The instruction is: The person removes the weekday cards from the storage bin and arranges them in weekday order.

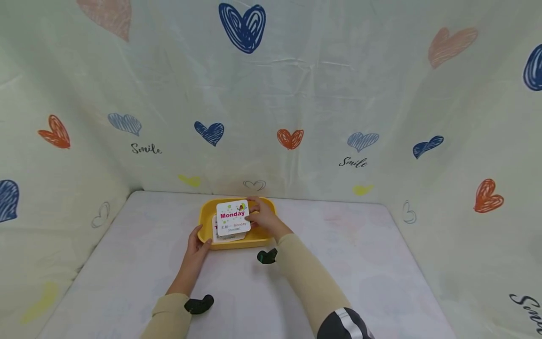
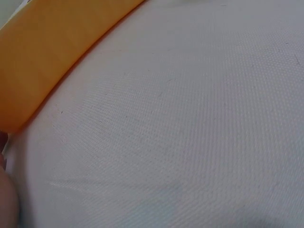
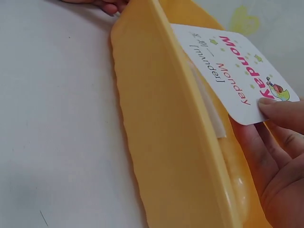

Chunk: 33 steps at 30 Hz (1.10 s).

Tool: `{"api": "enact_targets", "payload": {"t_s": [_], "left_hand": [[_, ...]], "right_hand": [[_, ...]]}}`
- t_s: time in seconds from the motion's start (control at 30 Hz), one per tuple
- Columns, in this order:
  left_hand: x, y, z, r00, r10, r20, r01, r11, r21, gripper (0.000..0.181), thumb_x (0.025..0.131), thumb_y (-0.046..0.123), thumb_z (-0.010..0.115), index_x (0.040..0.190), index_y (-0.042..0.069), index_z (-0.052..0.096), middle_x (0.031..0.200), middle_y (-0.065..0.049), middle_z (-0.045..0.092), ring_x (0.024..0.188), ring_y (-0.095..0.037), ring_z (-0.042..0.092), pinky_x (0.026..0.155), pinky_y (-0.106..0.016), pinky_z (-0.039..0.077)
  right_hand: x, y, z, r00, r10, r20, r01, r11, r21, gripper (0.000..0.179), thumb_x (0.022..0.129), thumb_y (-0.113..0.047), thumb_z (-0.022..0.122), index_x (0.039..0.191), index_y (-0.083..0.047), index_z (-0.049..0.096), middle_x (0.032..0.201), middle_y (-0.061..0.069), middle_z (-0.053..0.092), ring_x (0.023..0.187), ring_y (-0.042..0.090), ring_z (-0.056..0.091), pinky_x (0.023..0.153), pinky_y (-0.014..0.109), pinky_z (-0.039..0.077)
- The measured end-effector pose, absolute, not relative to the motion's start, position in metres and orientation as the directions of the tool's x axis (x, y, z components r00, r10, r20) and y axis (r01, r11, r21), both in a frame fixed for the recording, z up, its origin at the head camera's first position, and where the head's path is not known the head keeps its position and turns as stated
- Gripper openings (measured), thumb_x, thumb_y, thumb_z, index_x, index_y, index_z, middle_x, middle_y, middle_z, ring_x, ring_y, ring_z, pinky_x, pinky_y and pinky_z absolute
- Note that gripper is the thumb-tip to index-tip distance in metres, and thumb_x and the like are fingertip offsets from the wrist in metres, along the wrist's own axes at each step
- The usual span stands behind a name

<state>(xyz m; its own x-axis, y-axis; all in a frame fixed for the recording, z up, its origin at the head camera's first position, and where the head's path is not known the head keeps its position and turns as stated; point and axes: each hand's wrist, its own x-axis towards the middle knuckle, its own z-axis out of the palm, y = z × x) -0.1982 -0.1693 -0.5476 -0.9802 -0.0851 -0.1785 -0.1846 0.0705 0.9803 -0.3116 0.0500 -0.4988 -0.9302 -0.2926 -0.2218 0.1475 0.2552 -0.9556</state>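
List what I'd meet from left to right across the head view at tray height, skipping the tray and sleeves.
Dark blue heart at the left edge → left outlined heart → left hand → Monday card → right hand → right outlined heart → orange-red heart.

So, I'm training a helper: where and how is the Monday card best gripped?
Probably pinch the Monday card by its right edge, coming from the right, as the right hand does: it is thin and flat, and that edge stands clear of the card beneath.
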Motion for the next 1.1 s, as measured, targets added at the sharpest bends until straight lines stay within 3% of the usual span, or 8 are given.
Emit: {"api": "enact_targets", "payload": {"t_s": [0.23, 0.67, 1.1], "left_hand": [[-0.198, -0.169, -0.549, -0.983, -0.085, -0.165, -0.17, 0.055, 0.984, 0.065, 0.103, 0.018, 0.049, 0.157, 0.019, 0.012, 0.162, -0.012, 0.009, 0.148, -0.031, 0.011, 0.118, -0.046, 0.011], [-0.195, -0.169, -0.55, -0.978, -0.105, -0.179, -0.189, 0.09, 0.978, 0.065, 0.103, 0.02, 0.05, 0.157, 0.018, 0.013, 0.162, -0.013, 0.01, 0.148, -0.032, 0.01, 0.118, -0.05, 0.009], [-0.197, -0.171, -0.55, -0.974, -0.083, -0.213, -0.222, 0.127, 0.967, 0.067, 0.102, 0.031, 0.049, 0.157, 0.025, 0.01, 0.164, -0.005, 0.006, 0.149, -0.027, 0.004, 0.118, -0.052, 0.009]], "right_hand": [[-0.31, 0.066, -0.489, -0.945, -0.273, -0.181, 0.116, 0.239, -0.964, 0.062, 0.088, 0.003, 0.069, 0.142, -0.016, 0.046, 0.102, 0.011, 0.063, 0.077, 0.023, 0.066, 0.066, 0.034, 0.06], [-0.302, 0.099, -0.472, -0.954, -0.238, -0.182, 0.127, 0.228, -0.965, 0.059, 0.089, 0.0, 0.068, 0.141, -0.018, 0.045, 0.107, 0.013, 0.063, 0.084, 0.026, 0.066, 0.07, 0.034, 0.06], [-0.294, 0.136, -0.466, -0.976, -0.175, -0.127, 0.087, 0.216, -0.973, 0.06, 0.087, 0.003, 0.068, 0.139, -0.018, 0.047, 0.104, 0.013, 0.064, 0.085, 0.025, 0.066, 0.068, 0.036, 0.06]]}}
